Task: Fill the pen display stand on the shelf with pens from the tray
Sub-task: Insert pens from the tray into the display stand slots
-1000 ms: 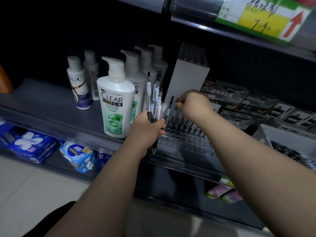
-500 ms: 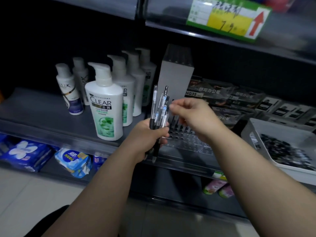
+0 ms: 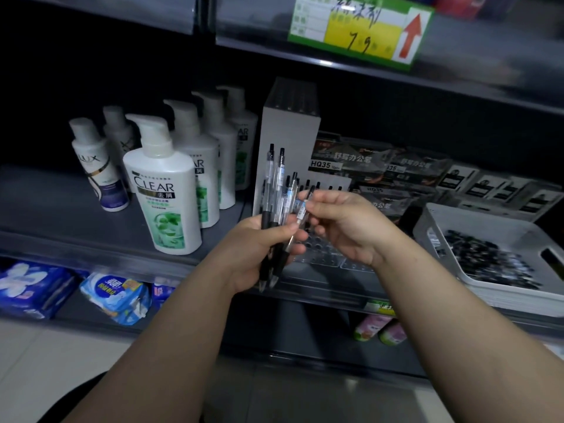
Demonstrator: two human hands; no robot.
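Pens (image 3: 271,190) upright, tips down, gripped in left hand (image 3: 253,254); right hand (image 3: 345,224) pinches one tilted pen (image 3: 301,212).

Clear-barrelled plastic pens (image 3: 276,190): black rubber grips, black clickers, small white-and-blue barrel stickers; clear plastic pen display stand (image 3: 323,257) dotted with rows of holes, with a plain pale grey back panel; white plastic tray (image 3: 503,299) heaped with black-and-clear stock. White pump shampoo bottle (image 3: 164,193): green leaf-print label, dark lettering; smaller white round-shouldered bottle (image 3: 100,175): gold band, deep violet base. Dark grey metal shelf (image 3: 55,203); green-bordered price card (image 3: 360,29) with yellow panel, black handwriting and red arrow; black flat packets (image 3: 351,161) with white lettering; blue-and-white soft packs (image 3: 30,285) on the lower tier.
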